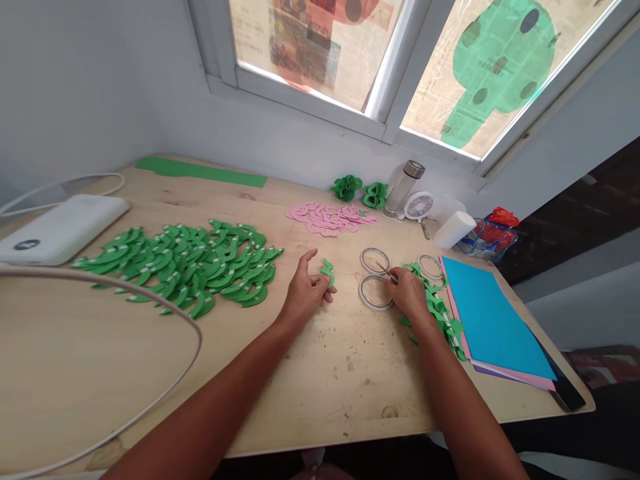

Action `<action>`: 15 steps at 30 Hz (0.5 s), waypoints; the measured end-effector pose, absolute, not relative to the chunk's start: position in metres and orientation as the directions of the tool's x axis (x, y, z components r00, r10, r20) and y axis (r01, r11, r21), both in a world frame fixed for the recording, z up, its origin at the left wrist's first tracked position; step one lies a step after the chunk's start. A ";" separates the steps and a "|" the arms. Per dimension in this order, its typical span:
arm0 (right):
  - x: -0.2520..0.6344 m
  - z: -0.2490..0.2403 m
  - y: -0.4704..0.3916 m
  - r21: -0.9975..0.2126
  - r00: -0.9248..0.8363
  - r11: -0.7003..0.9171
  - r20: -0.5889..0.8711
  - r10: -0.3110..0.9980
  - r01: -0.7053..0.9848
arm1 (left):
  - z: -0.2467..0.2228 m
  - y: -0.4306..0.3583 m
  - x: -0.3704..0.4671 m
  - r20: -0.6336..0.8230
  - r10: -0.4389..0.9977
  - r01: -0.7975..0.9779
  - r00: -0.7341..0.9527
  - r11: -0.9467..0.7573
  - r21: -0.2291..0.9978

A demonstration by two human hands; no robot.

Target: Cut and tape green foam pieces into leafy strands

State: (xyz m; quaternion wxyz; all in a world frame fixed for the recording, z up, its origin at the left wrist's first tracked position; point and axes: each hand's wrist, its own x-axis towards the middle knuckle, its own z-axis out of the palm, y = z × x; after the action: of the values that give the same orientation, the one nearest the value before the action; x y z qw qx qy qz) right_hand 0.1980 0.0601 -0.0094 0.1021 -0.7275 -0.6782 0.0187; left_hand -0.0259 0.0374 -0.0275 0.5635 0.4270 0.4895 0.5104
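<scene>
My left hand (307, 291) is closed, pinching a curved green paper cutout (328, 272) between thumb and fingers above the table. My right hand (409, 293) is closed around a slim, pointed metal tool (384, 268); its thin tip sticks out to the left and the rest is hidden in my fingers. Beside that hand lie two rolls of tape (375, 308) (369, 251), with a third tape roll (431, 267) just beyond it. Green paper pieces (440, 313) lie under and beside my right wrist. Left of my left hand spreads a large pile of curved green cutouts (195, 263), many bearing white tape strips.
Pink cutouts (327, 219) lie at the back, near two green paper balls (347, 188), a bottle (403, 187) and a small fan (419, 205). Coloured sheets (500, 320) are stacked right. A power bank (65, 227) sits left; a cable (187, 363) loops across the front left.
</scene>
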 end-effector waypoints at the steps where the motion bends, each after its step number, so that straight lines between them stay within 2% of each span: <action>1: 0.196 -0.010 0.061 -0.130 0.085 -0.073 0.091 0.992 0.989 | -0.028 0.038 -0.026 -0.089 0.996 -0.157 0.008 0.089 0.984; 4: 0.191 -0.009 0.062 -0.082 0.097 -0.091 0.072 0.993 0.992 | -0.029 0.038 -0.027 -0.024 0.998 -0.150 0.055 0.032 0.988; 7: 0.186 -0.005 0.060 -0.119 0.074 -0.059 0.124 0.989 0.991 | -0.033 0.038 -0.026 -0.009 0.996 -0.118 0.086 0.019 0.993; 11: 0.179 0.001 0.056 -0.285 0.034 0.028 0.211 0.977 0.958 | -0.036 0.039 -0.025 -0.049 0.998 -0.095 0.031 0.052 0.994; 15: 0.172 -0.001 0.052 -0.462 0.028 0.069 0.201 0.979 0.884 | -0.036 0.041 -0.024 -0.110 0.994 -0.127 -0.023 0.106 0.986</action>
State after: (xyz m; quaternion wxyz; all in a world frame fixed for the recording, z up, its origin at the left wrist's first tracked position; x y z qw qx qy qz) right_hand 0.1721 0.0524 -0.0011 0.2414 -0.6750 -0.6902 0.0982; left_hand -0.0245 0.0408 -0.0356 0.5495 0.4321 0.5013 0.5100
